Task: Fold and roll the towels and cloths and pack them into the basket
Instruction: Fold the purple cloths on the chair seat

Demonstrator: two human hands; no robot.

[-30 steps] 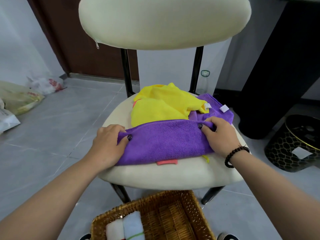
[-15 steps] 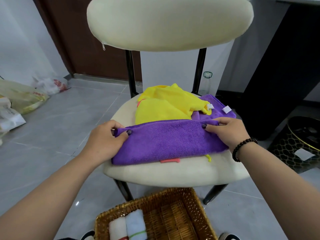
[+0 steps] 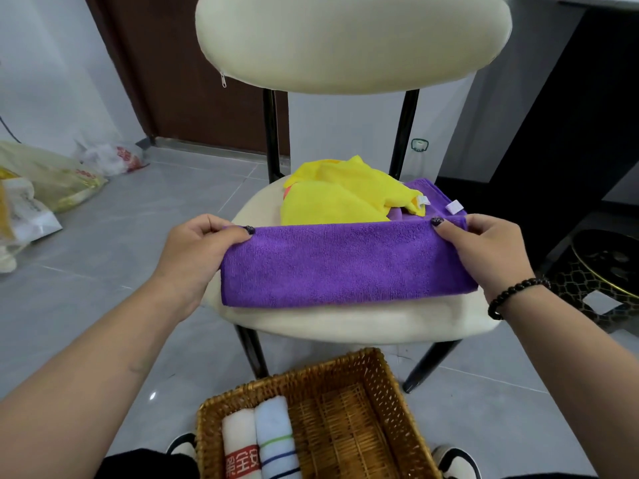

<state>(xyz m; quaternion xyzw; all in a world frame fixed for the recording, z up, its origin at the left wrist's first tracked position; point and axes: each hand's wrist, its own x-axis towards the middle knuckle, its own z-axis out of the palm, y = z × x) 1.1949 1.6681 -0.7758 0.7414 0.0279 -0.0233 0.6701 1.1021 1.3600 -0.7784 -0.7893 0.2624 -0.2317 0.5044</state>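
Observation:
A folded purple cloth (image 3: pixel 345 267) lies across the front of the cream chair seat (image 3: pixel 363 323). My left hand (image 3: pixel 197 250) pinches its upper left corner and my right hand (image 3: pixel 484 250) pinches its upper right corner, lifting the top edge a little. Behind it sits a crumpled yellow cloth (image 3: pixel 345 195) on another purple cloth (image 3: pixel 435 198) with a white tag. On the floor in front stands a wicker basket (image 3: pixel 380 392) holding two rolled white towels (image 3: pixel 259 444) at its left side.
The chair's padded backrest (image 3: pixel 352 39) rises behind the cloths. Plastic bags (image 3: pixel 52 181) lie on the grey floor at the left. A black and gold stool (image 3: pixel 601 271) stands at the right, beside dark furniture. My shoes flank the basket.
Both hands have raised the purple cloth's top edge and pulled it straighter. The pink strip and yellow bit that showed under its front edge are now hidden.

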